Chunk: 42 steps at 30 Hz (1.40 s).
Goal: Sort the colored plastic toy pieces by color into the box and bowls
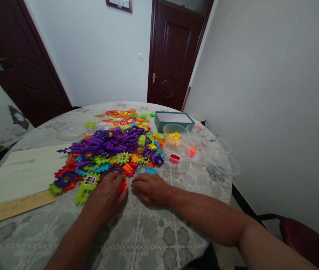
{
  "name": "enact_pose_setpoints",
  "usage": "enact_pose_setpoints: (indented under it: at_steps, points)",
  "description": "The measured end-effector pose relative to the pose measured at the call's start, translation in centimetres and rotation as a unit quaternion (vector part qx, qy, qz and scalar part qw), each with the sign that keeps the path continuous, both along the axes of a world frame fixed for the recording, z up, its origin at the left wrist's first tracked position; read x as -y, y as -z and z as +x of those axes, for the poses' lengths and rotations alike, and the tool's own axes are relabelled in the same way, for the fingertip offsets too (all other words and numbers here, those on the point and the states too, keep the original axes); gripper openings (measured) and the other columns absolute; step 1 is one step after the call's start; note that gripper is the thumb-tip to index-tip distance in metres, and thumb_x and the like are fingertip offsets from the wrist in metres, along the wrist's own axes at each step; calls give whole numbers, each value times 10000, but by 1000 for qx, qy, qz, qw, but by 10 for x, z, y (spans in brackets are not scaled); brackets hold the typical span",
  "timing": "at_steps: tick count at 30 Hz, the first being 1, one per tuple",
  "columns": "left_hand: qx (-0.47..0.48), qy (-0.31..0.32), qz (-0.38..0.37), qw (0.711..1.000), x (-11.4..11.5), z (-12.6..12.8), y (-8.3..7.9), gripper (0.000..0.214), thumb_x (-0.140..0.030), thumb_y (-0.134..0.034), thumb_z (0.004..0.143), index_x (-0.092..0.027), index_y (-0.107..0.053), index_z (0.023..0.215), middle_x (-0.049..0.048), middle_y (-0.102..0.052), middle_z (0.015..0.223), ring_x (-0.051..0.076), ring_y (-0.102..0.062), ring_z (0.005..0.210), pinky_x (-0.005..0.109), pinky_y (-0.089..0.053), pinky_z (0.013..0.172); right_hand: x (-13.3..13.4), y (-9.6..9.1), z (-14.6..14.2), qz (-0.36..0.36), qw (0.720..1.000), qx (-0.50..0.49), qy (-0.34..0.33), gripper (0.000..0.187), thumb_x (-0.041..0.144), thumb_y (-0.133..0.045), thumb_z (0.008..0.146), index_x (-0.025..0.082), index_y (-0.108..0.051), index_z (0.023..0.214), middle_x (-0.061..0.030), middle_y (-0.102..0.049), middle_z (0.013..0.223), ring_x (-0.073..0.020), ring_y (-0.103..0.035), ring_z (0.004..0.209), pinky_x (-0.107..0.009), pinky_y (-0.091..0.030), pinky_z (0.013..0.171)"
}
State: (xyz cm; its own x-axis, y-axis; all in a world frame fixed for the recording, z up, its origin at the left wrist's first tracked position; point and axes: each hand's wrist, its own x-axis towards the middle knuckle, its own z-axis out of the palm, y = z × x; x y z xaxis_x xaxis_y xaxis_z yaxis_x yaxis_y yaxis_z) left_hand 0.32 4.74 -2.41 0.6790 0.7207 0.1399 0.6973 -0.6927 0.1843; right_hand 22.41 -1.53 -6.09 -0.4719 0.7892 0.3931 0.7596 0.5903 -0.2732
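My left hand (106,197) rests on the lace tablecloth with its fingers curled over a small orange plastic piece (123,186). My right hand (150,187) lies just to the right of it, fingers bent, fingertips nearly touching the same orange piece. Just beyond both hands spreads a big heap of bright interlocking plastic building pieces (111,150), purple, green, orange and blue. A green window-shaped piece (89,181) lies by my left hand.
Several clear plastic bowls (174,137) stand to the right, one with yellow pieces, one with orange. A green box (173,119) sits behind them. A pale board (15,176) lies at the left. The round table (148,232) ends near a red chair (303,236).
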Motion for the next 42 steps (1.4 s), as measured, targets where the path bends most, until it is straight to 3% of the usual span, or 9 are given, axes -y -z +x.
enact_pose_setpoints:
  at_steps: [10,20,32,38,42]
  points:
    - [-26,-30,-5,999,-4,2,-2,224,-262,-457,1038,-236,-656,1136,92,-661,1184,246,-672,1031,331,-514,783,0,1,3,9,999,-31,-28,308,131,-593,892,203,-637,1188,-115,-723,1214,-236,-687,1114,-345,-584,943]
    - [185,-17,-62,981,-15,-10,17,176,-230,-583,972,-212,-663,1128,91,-706,1106,254,-657,1060,383,-514,936,10,1,7,19,992,-116,-41,323,69,-553,919,194,-656,1198,-138,-719,1166,-248,-695,1047,-386,-611,911]
    - [268,-109,-160,944,-10,-13,4,164,-216,-549,946,-244,-660,1065,57,-749,1048,224,-669,947,358,-482,850,15,-1,16,11,990,-138,-24,340,80,-546,960,215,-664,1248,-127,-720,1192,-235,-710,1062,-394,-620,915]
    - [288,-92,-209,930,-5,-9,6,177,-200,-521,949,-254,-653,1053,30,-751,1015,200,-683,916,327,-499,818,16,-1,11,9,991,-128,-28,291,139,-569,1008,213,-649,1278,-139,-717,1213,-248,-705,1095,-413,-618,941]
    - [252,-60,-170,951,0,-5,5,181,-219,-508,960,-244,-647,1075,57,-742,1074,223,-682,982,366,-508,887,18,-4,8,13,994,-103,-26,279,167,-575,1015,196,-645,1284,-144,-713,1225,-251,-697,1108,-416,-617,952]
